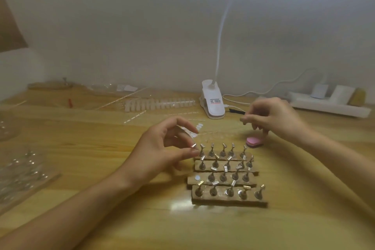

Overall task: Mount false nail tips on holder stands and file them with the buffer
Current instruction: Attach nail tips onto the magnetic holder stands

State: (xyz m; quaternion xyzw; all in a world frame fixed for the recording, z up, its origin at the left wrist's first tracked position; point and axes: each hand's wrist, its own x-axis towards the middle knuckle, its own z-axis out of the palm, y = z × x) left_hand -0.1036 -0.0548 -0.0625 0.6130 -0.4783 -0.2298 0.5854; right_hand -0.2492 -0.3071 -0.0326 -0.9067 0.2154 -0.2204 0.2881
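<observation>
Four wooden base strips (229, 199) lie side by side on the table, carrying several small metal holder stands (223, 176). One socket on the third strip shows only a white dot (196, 178). My left hand (166, 150) hovers at the strips' far left corner and pinches a single holder stand (193, 145) between thumb and fingers. My right hand (274, 116) is raised behind the strips with its fingers curled, pinching a small pale piece (243, 119) that looks like a nail tip; it is blurred. The pink buffer (254, 141) lies on the table under that hand.
A white clip lamp (213, 103) stands behind the work area. A white power strip (328, 105) with plugs lies far right. A long strip of nail tips (160, 104) and clear packaging lie at the back. A sheet of white adhesive dots (197, 128) lies behind the left fingers. Clear plastic trays (22, 174) sit at the left.
</observation>
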